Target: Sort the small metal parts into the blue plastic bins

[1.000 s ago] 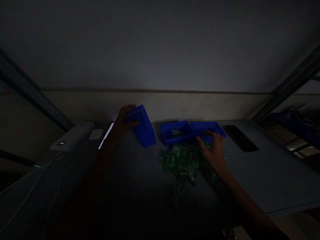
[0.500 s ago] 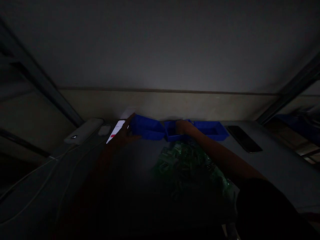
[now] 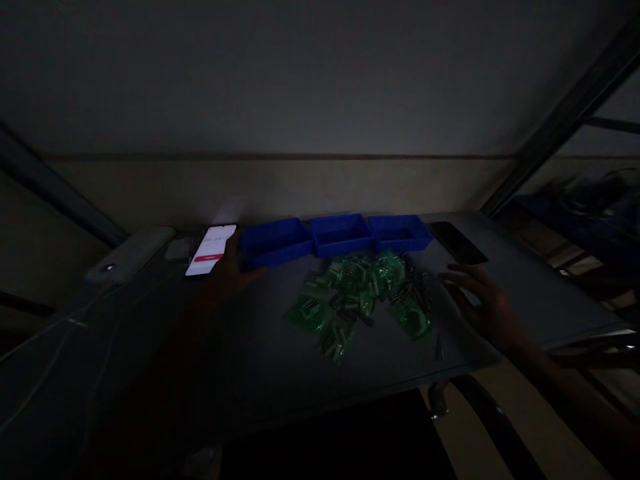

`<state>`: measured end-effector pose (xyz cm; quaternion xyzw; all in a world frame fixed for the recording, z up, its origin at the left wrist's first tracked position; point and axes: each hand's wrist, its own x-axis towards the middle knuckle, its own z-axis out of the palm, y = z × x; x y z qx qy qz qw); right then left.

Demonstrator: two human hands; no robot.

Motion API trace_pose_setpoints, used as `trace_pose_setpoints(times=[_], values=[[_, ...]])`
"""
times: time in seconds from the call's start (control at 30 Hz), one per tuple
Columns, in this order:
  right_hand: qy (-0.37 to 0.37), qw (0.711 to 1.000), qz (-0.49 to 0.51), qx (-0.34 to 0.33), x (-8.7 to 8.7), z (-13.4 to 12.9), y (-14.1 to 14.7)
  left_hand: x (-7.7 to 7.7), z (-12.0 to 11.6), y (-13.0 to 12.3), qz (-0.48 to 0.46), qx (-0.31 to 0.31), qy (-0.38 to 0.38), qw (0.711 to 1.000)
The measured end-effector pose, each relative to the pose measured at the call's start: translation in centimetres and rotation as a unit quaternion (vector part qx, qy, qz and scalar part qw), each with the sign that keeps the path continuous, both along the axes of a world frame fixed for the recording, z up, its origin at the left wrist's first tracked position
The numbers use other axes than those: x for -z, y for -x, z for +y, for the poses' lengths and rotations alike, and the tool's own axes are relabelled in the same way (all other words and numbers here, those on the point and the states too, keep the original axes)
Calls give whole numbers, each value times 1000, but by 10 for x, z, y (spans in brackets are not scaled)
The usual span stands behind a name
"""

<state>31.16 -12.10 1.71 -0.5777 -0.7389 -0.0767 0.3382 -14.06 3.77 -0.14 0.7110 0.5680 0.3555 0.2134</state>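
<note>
My left hand [image 3: 230,270] is at the left end of the leftmost blue tray [image 3: 276,244], thumb along its front and fingers by its end; the dark partly hides the grip. Two more blue trays, a middle one [image 3: 341,237] and a right one [image 3: 400,233], stand beside it in a row. In front of them lies a pile of green-tinted plastic bags [image 3: 357,283] with small pale and metallic pieces. Loose dark metallic pieces [image 3: 414,287] lie at the pile's right side. My right hand [image 3: 483,303] hovers right of the pile, fingers apart and holding nothing.
A lit phone [image 3: 213,250] lies left of the trays, and a dark phone [image 3: 459,242] to their right. A white device [image 3: 131,253] with cables is at the far left. Behind the table [image 3: 280,373] rises a wall; metal frame posts stand at both sides.
My right hand has left the middle tray and moved right, past the pile. The left tray, tilted before, now sits nearly level in the row. The view has shifted.
</note>
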Motion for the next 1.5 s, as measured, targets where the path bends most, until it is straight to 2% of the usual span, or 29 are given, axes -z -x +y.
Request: trace_pose_setpoints(times=[0.07,0.13,0.2,0.3,0.37,0.47,0.53,0.6,0.7,0.77,0.83,0.9,1.0,1.1,1.2,1.5], values=[[-21,999,-11,23,17,-12,1,-7,-5,-7,73,-34,40,996],[-48,998,-22,33,25,-11,13,-11,-9,-13,98,-43,53,993],[-61,998,-29,18,26,-3,29,-12,-11,-16,115,-46,49,991],[-60,997,-44,7,23,16,50,-5,-9,-17,138,-38,23,989],[-42,997,-62,-1,23,27,60,1,-7,-15,152,-26,5,988],[32,994,-97,-48,23,35,71,8,-8,-12,170,-33,-21,985],[74,988,-111,-81,21,33,75,7,-12,-12,181,-62,-53,980],[84,986,-106,-96,15,29,74,2,-19,-17,192,-95,-102,971],[49,993,-72,-78,2,34,65,-11,-30,-41,219,-103,-184,953],[21,998,-47,-36,-4,52,57,-18,-34,-68,239,-66,-190,950],[21,999,-49,5,-5,80,51,-23,-34,-98,266,-20,-170,949],[55,996,-68,25,-1,110,48,-25,-29,-124,292,14,-130,948],[124,986,-112,21,7,148,48,-25,-16,-144,326,21,-67,943],[153,979,-137,8,10,170,49,-21,-7,-143,330,14,-72,941],[160,977,-142,-11,10,178,49,-14,-2,-134,308,24,-101,946],[153,975,-163,7,6,168,57,-6,14,-121,270,78,-128,951]])
